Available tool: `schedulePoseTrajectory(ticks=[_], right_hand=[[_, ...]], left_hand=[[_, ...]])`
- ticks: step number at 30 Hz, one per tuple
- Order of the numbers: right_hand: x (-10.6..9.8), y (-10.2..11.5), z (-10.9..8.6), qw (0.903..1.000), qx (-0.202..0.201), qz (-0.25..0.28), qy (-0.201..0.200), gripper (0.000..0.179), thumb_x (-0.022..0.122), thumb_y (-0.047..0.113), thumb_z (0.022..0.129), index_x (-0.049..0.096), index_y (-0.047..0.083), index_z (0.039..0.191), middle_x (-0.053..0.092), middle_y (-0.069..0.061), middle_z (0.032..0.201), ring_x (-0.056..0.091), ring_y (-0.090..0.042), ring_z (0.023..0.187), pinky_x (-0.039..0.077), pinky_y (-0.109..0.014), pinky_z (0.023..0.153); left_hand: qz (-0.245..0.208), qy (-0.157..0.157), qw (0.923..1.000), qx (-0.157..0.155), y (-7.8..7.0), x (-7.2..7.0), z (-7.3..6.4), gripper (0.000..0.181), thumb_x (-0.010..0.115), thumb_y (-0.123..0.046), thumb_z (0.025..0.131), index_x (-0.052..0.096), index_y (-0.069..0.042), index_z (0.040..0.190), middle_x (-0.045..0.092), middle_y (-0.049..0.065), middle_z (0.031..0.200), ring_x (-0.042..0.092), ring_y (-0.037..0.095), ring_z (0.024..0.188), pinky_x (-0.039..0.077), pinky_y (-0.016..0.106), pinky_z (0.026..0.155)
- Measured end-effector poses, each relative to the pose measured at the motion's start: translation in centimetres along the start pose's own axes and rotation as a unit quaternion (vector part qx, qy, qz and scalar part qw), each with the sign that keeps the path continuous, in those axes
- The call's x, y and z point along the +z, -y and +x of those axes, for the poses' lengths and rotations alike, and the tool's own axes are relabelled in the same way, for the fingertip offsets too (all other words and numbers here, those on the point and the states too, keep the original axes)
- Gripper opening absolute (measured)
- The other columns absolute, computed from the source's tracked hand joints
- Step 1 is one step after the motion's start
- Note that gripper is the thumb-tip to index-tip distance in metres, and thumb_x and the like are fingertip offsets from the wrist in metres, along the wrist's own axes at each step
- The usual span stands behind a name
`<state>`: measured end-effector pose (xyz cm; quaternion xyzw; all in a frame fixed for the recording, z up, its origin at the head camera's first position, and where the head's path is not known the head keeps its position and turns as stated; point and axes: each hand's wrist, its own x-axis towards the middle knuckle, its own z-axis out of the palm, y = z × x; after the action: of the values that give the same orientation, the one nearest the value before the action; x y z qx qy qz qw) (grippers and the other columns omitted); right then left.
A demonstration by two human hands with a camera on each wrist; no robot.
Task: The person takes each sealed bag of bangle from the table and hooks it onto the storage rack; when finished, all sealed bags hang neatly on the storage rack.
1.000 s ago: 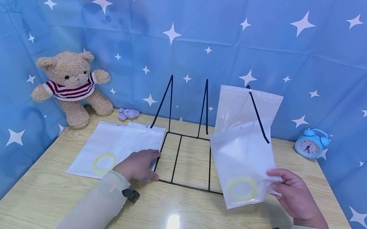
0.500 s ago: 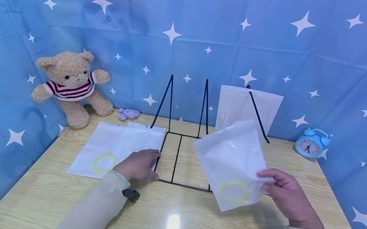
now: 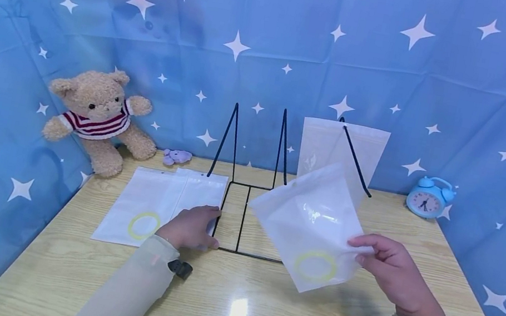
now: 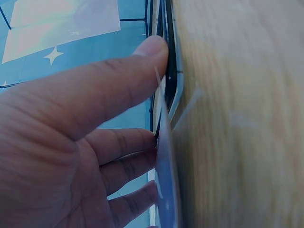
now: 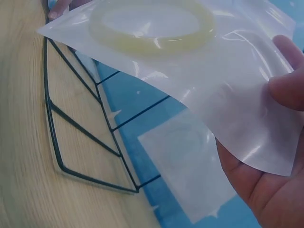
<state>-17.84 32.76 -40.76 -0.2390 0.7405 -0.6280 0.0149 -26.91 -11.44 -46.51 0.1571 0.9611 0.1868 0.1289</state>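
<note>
In the head view, my right hand pinches a white zip bag by its lower right corner. A yellow ring shows through the held bag, which tilts over the right part of a black wire rack. The right wrist view has the thumb on top of the plastic and fingers beneath. My left hand rests at the rack's left side, thumb and fingers spread along the base wire. Under that hand lie flat white bags, one with a yellow ring.
Another white bag hangs on the rack's right hook. A teddy bear and a small purple toy sit at the back left. At the back right stands a blue alarm clock. A starry blue curtain encloses the table.
My right hand has drawn the pinched bag left and slightly down, away from the hanging bag, uncovering more of it. The left hand has stayed in place.
</note>
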Motion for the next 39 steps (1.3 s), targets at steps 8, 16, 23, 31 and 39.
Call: schedulePoseTrajectory(ticks=[8, 16, 23, 31, 39], right_hand=[[0.5, 0.8, -0.2, 0.9999, -0.013, 0.006, 0.007, 0.038, 0.054, -0.018, 0.098, 0.073, 0.002, 0.125, 0.073, 0.007, 0.127, 0.068, -0.007, 0.106, 0.06, -0.022, 0.088], [0.7, 1.3, -0.3, 0.9981, -0.042, 0.029, 0.034, 0.045, 0.049, -0.023, 0.097, 0.072, 0.002, 0.127, 0.072, 0.007, 0.127, 0.068, -0.006, 0.106, 0.06, -0.023, 0.088], [0.9, 1.8, -0.4, 0.9991, -0.012, 0.019, 0.037, 0.04, 0.051, -0.018, 0.101, 0.072, 0.002, 0.128, 0.072, 0.007, 0.13, 0.068, -0.008, 0.106, 0.061, -0.023, 0.089], [1.0, 1.8, -0.5, 0.9995, 0.004, 0.011, 0.03, 0.039, 0.052, -0.016, 0.101, 0.071, 0.003, 0.13, 0.071, 0.008, 0.132, 0.069, -0.008, 0.107, 0.061, -0.024, 0.088], [1.3, 2.0, -0.5, 0.9994, 0.014, 0.005, 0.03, 0.039, 0.054, -0.013, 0.102, 0.07, 0.004, 0.133, 0.07, 0.008, 0.134, 0.069, -0.009, 0.107, 0.061, -0.025, 0.087]], left_hand=[[-0.005, 0.002, 1.0, -0.001, -0.1, -0.1, -0.1, 0.086, 0.088, -0.037, 0.087, 0.048, -0.008, 0.158, 0.044, 0.01, 0.166, 0.04, 0.035, 0.154, 0.032, 0.064, 0.123], [0.002, 0.004, 1.0, 0.002, 0.0, -0.1, 0.0, 0.086, 0.088, -0.038, 0.087, 0.049, -0.008, 0.158, 0.045, 0.01, 0.166, 0.041, 0.035, 0.153, 0.033, 0.064, 0.122], [-0.001, 0.003, 1.0, 0.002, 0.1, 0.0, 0.1, 0.086, 0.087, -0.039, 0.088, 0.049, -0.008, 0.158, 0.044, 0.01, 0.166, 0.041, 0.036, 0.153, 0.033, 0.064, 0.122], [0.004, 0.0, 1.0, 0.004, 0.1, 0.0, 0.1, 0.086, 0.087, -0.039, 0.088, 0.048, -0.008, 0.158, 0.044, 0.01, 0.166, 0.041, 0.035, 0.153, 0.034, 0.063, 0.122], [0.001, 0.0, 1.0, 0.002, 0.1, 0.0, 0.1, 0.086, 0.087, -0.038, 0.088, 0.049, -0.008, 0.158, 0.045, 0.009, 0.166, 0.041, 0.035, 0.153, 0.034, 0.063, 0.123]])
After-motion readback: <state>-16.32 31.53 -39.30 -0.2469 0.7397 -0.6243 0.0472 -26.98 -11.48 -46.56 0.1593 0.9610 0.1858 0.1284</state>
